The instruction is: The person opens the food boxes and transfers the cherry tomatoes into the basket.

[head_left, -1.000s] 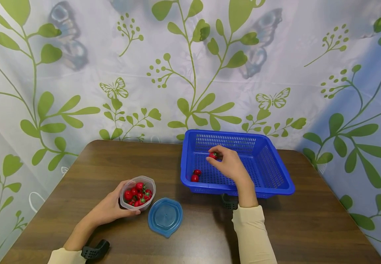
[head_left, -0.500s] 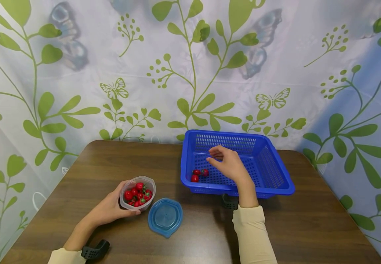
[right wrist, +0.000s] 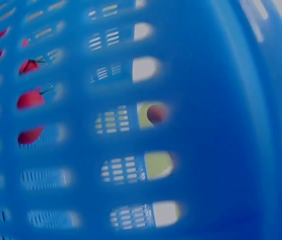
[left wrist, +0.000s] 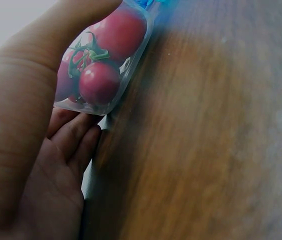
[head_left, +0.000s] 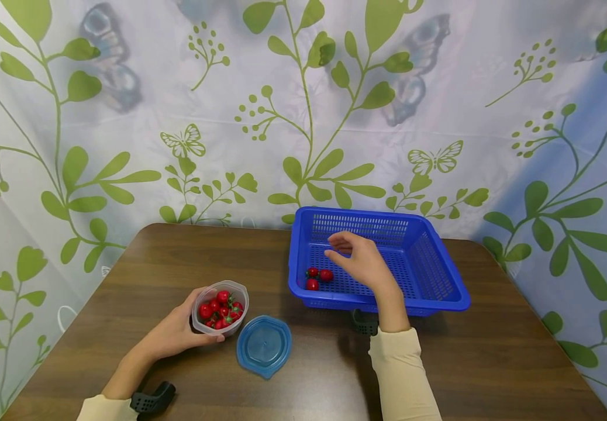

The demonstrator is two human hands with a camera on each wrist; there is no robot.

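Observation:
In the head view my left hand (head_left: 179,330) grips a clear plastic container (head_left: 239,323), thumb along the near side and fingers around the far left. Several cherry tomatoes (head_left: 223,307), some with green stems, fill it; the left wrist view shows a tomato (left wrist: 100,82) through its wall. My right hand (head_left: 364,260) hovers over a blue slotted basket (head_left: 294,251), thumb and fingers apart with nothing between them. Three cherry tomatoes (head_left: 326,275) lie together in the basket's near left corner. Through its slots, the right wrist view catches a tomato (right wrist: 31,99) and a fingertip (right wrist: 156,115).
A blue lid (head_left: 265,345) lies flat on the brown wooden table (head_left: 303,386), just right of the container. A patterned curtain (head_left: 303,105) hangs right behind the table. The basket's raised wall (right wrist: 221,125) stands between the right wrist camera and the tomatoes.
My right hand has let go of a cherry tomato, which dropped into the basket beside the two others and rolled slightly. The left hand and container have stayed put.

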